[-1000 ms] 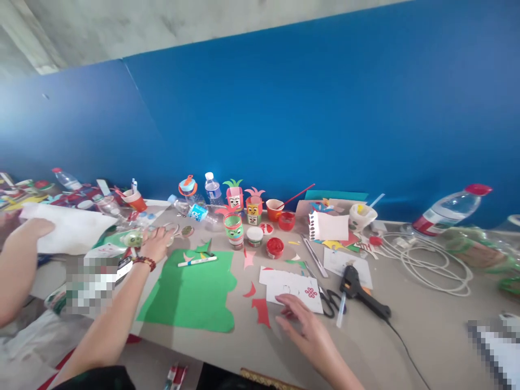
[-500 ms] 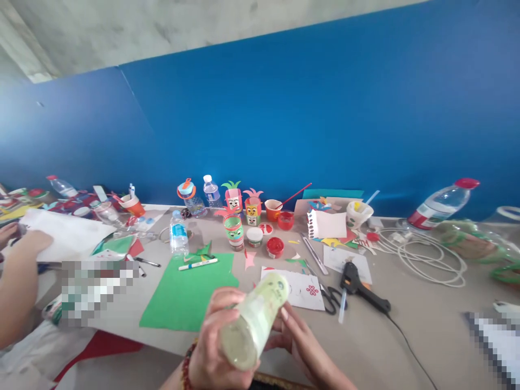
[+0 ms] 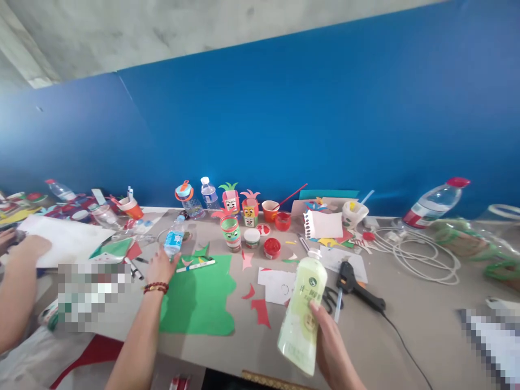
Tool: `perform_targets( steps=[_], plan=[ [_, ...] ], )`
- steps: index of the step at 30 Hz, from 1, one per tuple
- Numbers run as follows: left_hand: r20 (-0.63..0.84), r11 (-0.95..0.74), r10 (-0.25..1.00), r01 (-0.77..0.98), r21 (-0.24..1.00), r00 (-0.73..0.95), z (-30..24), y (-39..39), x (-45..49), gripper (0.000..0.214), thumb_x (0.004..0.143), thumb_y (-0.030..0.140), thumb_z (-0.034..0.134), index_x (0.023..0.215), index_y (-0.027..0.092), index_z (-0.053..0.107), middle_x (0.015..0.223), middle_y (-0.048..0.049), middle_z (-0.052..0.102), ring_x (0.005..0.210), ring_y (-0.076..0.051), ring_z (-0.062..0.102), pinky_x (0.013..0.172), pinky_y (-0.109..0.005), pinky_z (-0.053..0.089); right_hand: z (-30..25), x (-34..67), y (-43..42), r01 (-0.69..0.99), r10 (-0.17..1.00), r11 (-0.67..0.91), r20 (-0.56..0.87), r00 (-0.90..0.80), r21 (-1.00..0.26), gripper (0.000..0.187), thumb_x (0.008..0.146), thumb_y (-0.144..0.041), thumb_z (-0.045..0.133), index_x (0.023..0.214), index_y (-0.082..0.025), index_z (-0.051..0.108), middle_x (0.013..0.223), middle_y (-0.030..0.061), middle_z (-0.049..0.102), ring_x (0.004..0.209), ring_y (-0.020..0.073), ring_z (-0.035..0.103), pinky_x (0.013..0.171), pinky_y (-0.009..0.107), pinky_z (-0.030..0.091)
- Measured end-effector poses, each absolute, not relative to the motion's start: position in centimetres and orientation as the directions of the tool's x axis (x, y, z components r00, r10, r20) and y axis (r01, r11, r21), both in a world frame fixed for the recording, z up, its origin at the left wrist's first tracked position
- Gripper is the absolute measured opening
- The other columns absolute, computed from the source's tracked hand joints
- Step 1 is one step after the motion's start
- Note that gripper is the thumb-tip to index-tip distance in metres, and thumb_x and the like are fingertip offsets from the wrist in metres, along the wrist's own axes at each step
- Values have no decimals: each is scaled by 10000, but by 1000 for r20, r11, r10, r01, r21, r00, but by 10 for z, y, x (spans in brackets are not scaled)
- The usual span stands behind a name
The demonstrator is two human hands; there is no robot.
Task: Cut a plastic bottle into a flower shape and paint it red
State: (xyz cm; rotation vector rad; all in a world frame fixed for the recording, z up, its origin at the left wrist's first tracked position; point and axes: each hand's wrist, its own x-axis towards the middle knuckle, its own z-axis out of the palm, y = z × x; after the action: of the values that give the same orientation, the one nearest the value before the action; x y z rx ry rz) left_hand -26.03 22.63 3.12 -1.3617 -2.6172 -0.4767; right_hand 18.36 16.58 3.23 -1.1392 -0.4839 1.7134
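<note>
My right hand [image 3: 331, 338] grips a pale green plastic bottle [image 3: 303, 317] with a whitish top and printed label. The bottle leans over the table's front edge, nearly upright. My left hand [image 3: 161, 271], with a beaded bracelet on the wrist, is stretched out to the left. Its fingers close around the lower end of a small clear water bottle [image 3: 174, 241] with a blue label, which tilts to the right. Beside this hand lies a sheet of green paper [image 3: 199, 303] with a cut wavy edge. A white marker [image 3: 197, 266] rests at the sheet's top edge.
Paper-decorated cups with faces [image 3: 231, 235] stand mid-table by red paint pots [image 3: 272, 248]. A black glue gun [image 3: 361, 287] with a cord, black scissors [image 3: 333, 300] and a coiled white cable [image 3: 430, 260] lie right. At left, another person's arm [image 3: 20, 287] rests by white paper [image 3: 67, 238].
My left hand has let go of the pale green bottle and moved left to the water bottle, which now tilts. The green bottle has turned top-up in my right hand.
</note>
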Motion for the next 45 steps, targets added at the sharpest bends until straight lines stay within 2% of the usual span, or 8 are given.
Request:
perform_targets(
  steps=[8,14,29,34,37,41,43,45],
  plan=[
    [352,335,842,908,253,-408,10,233,-232,711,925,544,461,1482,115,350,1262,-217,609,1039,-351,652,816,-429,523,22,183,161,-451,916,-380,-395,-64,-808,568,676,-602,815,1058,-189,734,973,107,779,877,321,715,790,418,555],
    [466,259,722,824,504,-512,14,273,-242,704,895,508,516,1455,114,355,1351,-212,574,1222,-353,569,988,-449,477,27,184,161,-413,909,-401,-412,-66,-818,614,619,-612,848,1065,-206,738,1010,105,777,877,315,705,780,412,556],
    [324,349,797,827,441,-509,-3,288,-249,689,866,554,527,1371,89,475,1289,-238,596,1193,-384,579,941,-468,485,25,183,161,-355,924,-374,-378,-61,-857,613,641,-626,825,1071,-197,742,1084,120,769,974,348,704,808,406,564],
    [373,327,795,855,403,-479,17,292,-239,783,870,539,537,1406,-16,403,1366,-318,515,1304,-441,474,1071,-551,382,28,177,158,-325,931,-365,-350,-106,-872,608,679,-625,805,1104,-196,736,1124,121,757,1019,350,686,797,396,561],
    [509,182,771,898,401,-384,40,269,-214,660,904,504,520,1379,50,453,1419,-266,490,1361,-407,423,1141,-561,306,32,177,156,-327,930,-368,-340,-140,-871,577,703,-627,788,1086,-199,741,1087,114,763,992,339,688,807,407,554],
    [626,-237,744,784,573,-232,63,211,-141,330,937,359,531,1207,180,592,1304,-152,591,1290,-315,514,1152,-495,347,39,175,159,-326,934,-356,-339,-111,-876,554,694,-618,798,1055,-202,744,1066,102,764,983,335,685,809,408,552],
    [470,-340,878,579,741,-86,62,183,-94,311,912,337,584,1194,212,620,1309,-139,597,1243,-315,558,1093,-461,427,43,172,164,-305,946,-325,-306,-109,-895,541,706,-610,794,1056,-202,741,1049,97,766,981,329,683,819,404,550],
    [198,-243,966,314,918,167,55,164,-50,507,858,336,677,1338,222,559,1379,-154,566,1170,-320,615,975,-419,520,45,168,169,-272,960,-275,-249,-127,-922,528,729,-604,779,1068,-202,737,1059,96,764,994,322,678,838,398,545]
  ],
)
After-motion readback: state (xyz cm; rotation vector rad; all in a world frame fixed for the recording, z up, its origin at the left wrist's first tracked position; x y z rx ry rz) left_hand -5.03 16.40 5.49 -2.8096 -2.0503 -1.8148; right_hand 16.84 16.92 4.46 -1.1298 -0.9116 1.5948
